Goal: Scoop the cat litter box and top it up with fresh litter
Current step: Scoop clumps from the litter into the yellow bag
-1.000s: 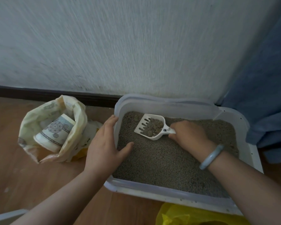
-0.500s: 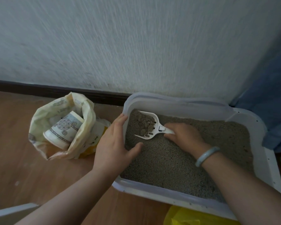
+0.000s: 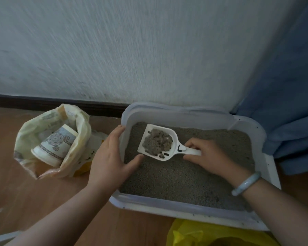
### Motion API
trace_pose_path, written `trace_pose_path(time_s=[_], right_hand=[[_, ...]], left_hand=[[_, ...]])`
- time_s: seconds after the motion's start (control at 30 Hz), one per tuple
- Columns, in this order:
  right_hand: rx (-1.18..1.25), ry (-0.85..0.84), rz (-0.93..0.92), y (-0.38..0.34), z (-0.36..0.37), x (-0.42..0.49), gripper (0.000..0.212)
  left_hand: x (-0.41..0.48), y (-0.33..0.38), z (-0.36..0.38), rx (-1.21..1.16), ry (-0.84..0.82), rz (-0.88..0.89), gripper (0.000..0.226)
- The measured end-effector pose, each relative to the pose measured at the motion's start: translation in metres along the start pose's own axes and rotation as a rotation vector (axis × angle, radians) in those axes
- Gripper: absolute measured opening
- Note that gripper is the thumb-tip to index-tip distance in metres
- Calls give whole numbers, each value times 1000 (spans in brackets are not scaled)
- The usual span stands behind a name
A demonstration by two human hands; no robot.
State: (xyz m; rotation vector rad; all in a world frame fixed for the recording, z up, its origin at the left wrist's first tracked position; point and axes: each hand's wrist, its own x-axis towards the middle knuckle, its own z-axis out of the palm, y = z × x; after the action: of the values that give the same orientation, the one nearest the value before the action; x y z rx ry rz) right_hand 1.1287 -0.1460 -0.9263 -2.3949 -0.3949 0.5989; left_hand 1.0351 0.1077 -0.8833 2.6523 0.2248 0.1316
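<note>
A person's right hand point(image 3: 207, 155) grips the handle of a white slotted scoop point(image 3: 158, 142), holding it level just above the grey litter point(image 3: 185, 176) in the far left part of a white litter box point(image 3: 185, 208). A clump point(image 3: 157, 142) of litter fills the scoop's bowl. The left hand point(image 3: 112, 155) rests spread over the box's left wall, fingers outside, thumb inside and reaching to just beside the scoop's near edge. The scoop lies between the two hands. A pale bangle point(image 3: 246, 183) circles the right wrist. Left of the box, on the wooden floor point(image 3: 25, 201), an open bag point(image 3: 43, 128) holds a patterned paper cup point(image 3: 55, 144). A yellow bag point(image 3: 212, 235) lies just in front of the box; a blue curtain point(image 3: 288, 103) hangs to its right.
</note>
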Motion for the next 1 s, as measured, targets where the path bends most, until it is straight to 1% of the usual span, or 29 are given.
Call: trace_pose_path(time_s=[0.17,0.27,0.37,0.43,0.53,0.63,0.7,0.87,1.0], right_hand=[[67,40,26,6,-12,-30,20],[131,41,80,11,-22,-48,20],[95,22,113,16,-29,-68,20],[78,5,140,21,-31,-81,19],[45,-29,180,27,-33,-100,21],[160,-36,207,29,-38,-118,21],[211,-28,217,32,-42,-130,20],[330,24,246,41,-55,-161,21],[387,7,274,45,-61,-193,20]], left_hand=[[0,0,-1,2,-10,-9,87],[-2,1,-1,8,-37,-24,88],[-2,2,-2,44,-60,-21,89],[-3,3,-3,114,-50,59,88],[-10,14,-3,184,-25,194,76],[-24,39,5,113,-46,348,68],[-31,58,15,52,-79,436,67],[-42,87,38,-19,-198,485,72],[-47,88,46,-57,-272,468,77]])
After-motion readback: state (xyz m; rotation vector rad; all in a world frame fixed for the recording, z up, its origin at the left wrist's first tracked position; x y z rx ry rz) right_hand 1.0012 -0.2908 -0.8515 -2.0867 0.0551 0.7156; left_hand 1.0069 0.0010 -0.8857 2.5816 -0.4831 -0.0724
